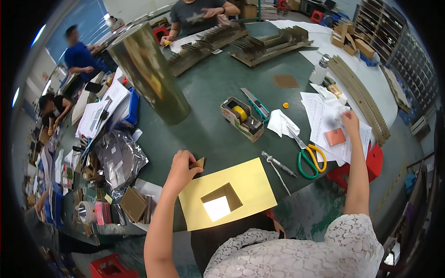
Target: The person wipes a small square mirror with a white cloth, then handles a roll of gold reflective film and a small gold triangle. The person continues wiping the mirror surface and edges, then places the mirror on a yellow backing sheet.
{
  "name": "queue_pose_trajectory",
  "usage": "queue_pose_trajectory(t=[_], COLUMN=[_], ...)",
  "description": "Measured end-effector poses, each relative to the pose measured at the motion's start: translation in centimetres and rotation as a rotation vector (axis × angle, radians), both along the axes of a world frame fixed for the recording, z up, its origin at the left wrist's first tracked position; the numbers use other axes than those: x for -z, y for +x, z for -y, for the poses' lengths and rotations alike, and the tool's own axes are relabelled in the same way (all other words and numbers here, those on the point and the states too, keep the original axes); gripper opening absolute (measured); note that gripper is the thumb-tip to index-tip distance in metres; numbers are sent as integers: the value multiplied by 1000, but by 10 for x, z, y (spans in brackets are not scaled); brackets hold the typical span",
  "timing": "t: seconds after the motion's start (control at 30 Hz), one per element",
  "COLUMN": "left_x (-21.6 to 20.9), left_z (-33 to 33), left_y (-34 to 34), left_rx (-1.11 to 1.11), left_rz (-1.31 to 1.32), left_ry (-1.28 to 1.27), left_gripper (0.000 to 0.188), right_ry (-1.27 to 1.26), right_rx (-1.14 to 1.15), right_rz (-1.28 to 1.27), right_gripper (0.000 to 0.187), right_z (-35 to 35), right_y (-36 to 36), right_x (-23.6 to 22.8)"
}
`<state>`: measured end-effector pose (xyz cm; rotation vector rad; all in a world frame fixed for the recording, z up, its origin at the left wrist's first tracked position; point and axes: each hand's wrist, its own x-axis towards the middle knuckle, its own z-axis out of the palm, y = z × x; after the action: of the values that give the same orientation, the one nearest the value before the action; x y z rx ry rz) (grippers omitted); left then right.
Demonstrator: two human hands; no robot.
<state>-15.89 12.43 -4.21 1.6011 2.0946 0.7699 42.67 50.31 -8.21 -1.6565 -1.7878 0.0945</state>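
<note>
My left hand [182, 167] is closed on a small brown flat piece [198, 163], just above the top left corner of a yellow sheet [252, 181]. On that sheet lie a brown square [234, 196] and a bright white square [216, 208], which overlaps the brown one. My right hand [351, 122] is raised over the white papers [320, 121] on the right, its fingers drawn together. Whatever they hold, if anything, is too blurred to name. Below that hand a small orange-red box [335, 136] rests on the papers.
Right of the yellow sheet are scissors [309, 160] with green and yellow handles, a pen [280, 164] and a white tissue [281, 122]. Farther back stand a tape dispenser [242, 118], a utility knife [256, 104] and a tall greenish roll [150, 76]. Someone [197, 18] works across the table.
</note>
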Motion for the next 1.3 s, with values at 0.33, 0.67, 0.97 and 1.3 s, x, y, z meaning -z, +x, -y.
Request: queue_pose_trajectory(t=[0.33, 0.67, 0.97, 1.3], left_x=[-16, -1, 3, 2], left_z=[13, 49, 52, 50], left_y=[10, -44, -78, -107], left_rx=[-59, -282, -348, -350], left_rz=[231, 235, 232, 382], left_ry=[32, 18, -157, -67], left_gripper=[18, 15, 11, 14], right_ry=[-375, -439, 25, 17], right_rx=[-901, -747, -359, -278], right_rz=[-292, -510, -317, -98], right_gripper=[68, 49, 41, 42], right_z=[193, 181, 161, 137], right_y=[-289, -317, -217, -177], right_x=[-75, -89, -103, -49])
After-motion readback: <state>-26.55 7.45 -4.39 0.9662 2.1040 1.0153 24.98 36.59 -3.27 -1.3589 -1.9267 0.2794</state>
